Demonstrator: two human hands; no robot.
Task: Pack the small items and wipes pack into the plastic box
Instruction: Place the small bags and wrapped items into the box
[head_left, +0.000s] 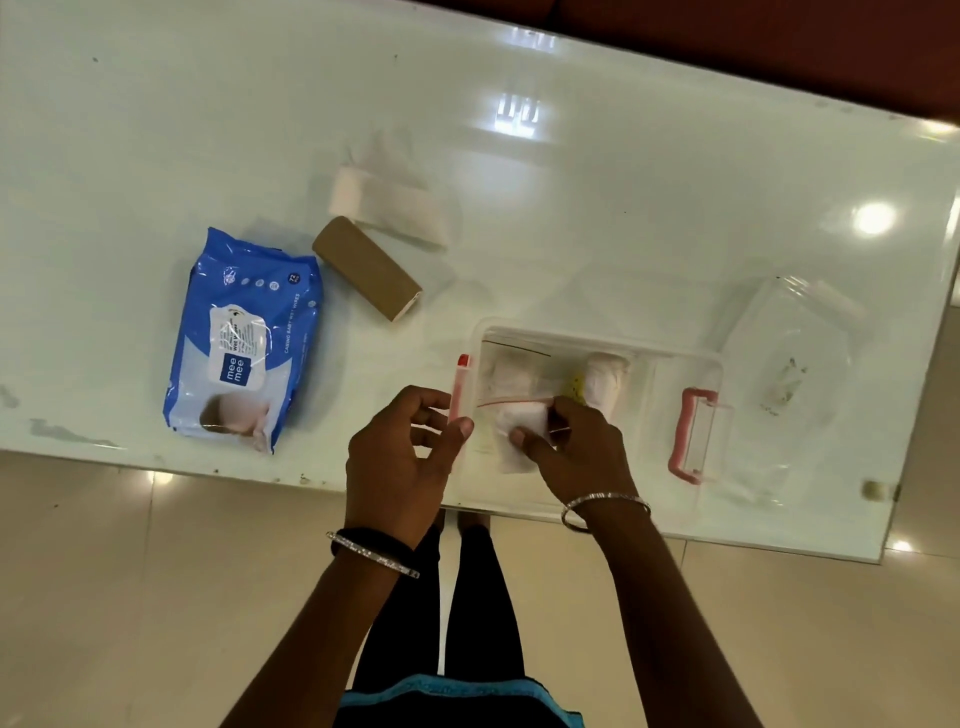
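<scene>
Nearest the camera, the person's forearms extend forward, each wrist carrying a bangle. The left hand (402, 457) hovers at the near-left corner of the clear plastic box (644, 364), fingers loosely curled and grasping nothing; its thumb tip lies close to the box's red left latch (461, 382), and contact cannot be confirmed. The right hand (574, 449) reaches into the box from the near side and pinches a small zip bag (519, 421) with a red seal line and white contents, thumb on the white pad and fingertips on the bag's upper edge.

The box sits on the white glossy table (623, 182) at its near edge, open, with a pink latch handle (693, 436) at its right end. Inside, beyond the pinched bag, lie a second clear bag with white contents (506, 371), a white rolled item (605, 376) and a small yellow item (575, 387) touching that roll.

To the right of the box, a transparent lid (789, 364) rests on the table, apart from the box.

To the left, well apart from the box, the blue wet wipes pack (244, 338) lies flat, label up. Just beyond it lies a brown roll (366, 267) on its side, and touching the far side of that roll lies a white roll (389, 205), partly blurred.
</scene>
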